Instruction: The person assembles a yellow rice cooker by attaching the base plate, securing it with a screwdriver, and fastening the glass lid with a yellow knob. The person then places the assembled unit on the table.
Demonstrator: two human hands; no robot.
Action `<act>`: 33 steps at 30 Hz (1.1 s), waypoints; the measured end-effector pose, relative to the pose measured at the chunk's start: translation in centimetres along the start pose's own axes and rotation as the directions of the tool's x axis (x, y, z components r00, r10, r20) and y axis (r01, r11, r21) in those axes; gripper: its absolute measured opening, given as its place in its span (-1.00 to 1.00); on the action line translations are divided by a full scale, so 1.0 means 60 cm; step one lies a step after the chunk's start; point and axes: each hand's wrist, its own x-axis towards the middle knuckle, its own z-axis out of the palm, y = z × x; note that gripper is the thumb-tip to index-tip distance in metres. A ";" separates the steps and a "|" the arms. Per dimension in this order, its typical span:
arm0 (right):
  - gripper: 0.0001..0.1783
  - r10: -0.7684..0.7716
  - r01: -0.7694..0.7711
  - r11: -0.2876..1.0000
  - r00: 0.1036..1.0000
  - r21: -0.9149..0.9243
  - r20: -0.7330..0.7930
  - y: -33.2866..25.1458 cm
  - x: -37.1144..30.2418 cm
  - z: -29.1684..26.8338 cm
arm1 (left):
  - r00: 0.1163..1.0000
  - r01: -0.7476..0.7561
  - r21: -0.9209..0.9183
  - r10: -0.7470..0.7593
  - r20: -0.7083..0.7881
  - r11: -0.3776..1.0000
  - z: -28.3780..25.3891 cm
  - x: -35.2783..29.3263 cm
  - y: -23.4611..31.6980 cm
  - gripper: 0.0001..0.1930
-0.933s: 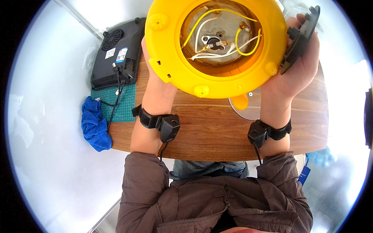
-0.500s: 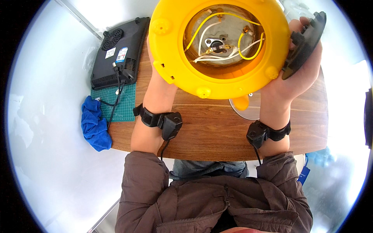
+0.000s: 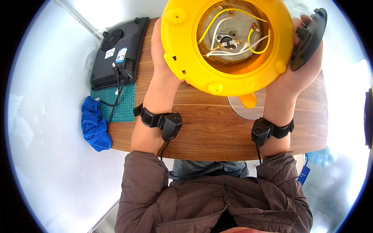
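The wooden table (image 3: 210,134) spreads below both hands' fingers and back toward the person. Above it, lifted between the hands, is the yellow housing (image 3: 184,46), its ring-shaped underside facing the camera. The left hand (image 3: 161,58) grips its left side, with the fingers mostly out of sight behind it. The right hand (image 3: 301,73) bears against its right side, its fingers curled around a dark disc (image 3: 312,40) tilted on edge, just beside the housing. Well to the left of the left fingers lies a black appliance (image 3: 120,58), its fan grille turned up. A green mat (image 3: 128,108) lies partly under it, left of the left fingers and nearer the body. Farther left of those fingers and nearer the body than the appliance is a crumpled blue cloth (image 3: 95,126), touching the mat. Inside the housing, between the two sets of fingers, sits a round metal plate (image 3: 219,33). Across it run yellow wires (image 3: 211,28) and white wires (image 3: 221,54), near a small black thermostat-like part (image 3: 227,42), well apart from the fingers of either hand
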 end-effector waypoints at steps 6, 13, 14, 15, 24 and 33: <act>-0.59 0.081 -0.083 0.993 0.996 0.083 0.033 0.002 0.012 -0.021 | 0.998 0.051 -0.055 -0.053 -0.040 0.997 0.014 0.003 -0.003 -0.61; -0.58 0.059 -0.058 0.996 0.998 0.072 -0.016 0.006 0.007 -0.010 | 0.998 0.010 -0.001 -0.010 -0.056 1.000 0.012 -0.001 -0.002 -0.61; -0.59 0.048 -0.047 0.999 0.998 0.024 -0.033 0.006 0.005 -0.006 | 0.998 -0.014 0.017 0.015 -0.055 1.000 0.008 -0.002 -0.003 -0.61; -0.60 0.036 -0.037 0.999 0.998 -0.024 -0.050 0.005 0.004 -0.001 | 0.998 -0.039 0.035 0.041 -0.055 0.999 0.003 -0.003 -0.004 -0.61; -0.71 -0.333 0.284 0.814 0.943 -0.507 -0.006 0.026 0.021 -0.003 | 0.998 -0.047 -0.001 0.047 0.029 0.999 0.013 0.002 0.014 -0.53; -0.83 -0.287 0.327 0.869 0.944 -0.371 0.161 0.011 -0.003 0.053 | 0.994 -0.095 -0.053 0.092 -0.054 0.994 0.006 0.007 -0.002 -0.51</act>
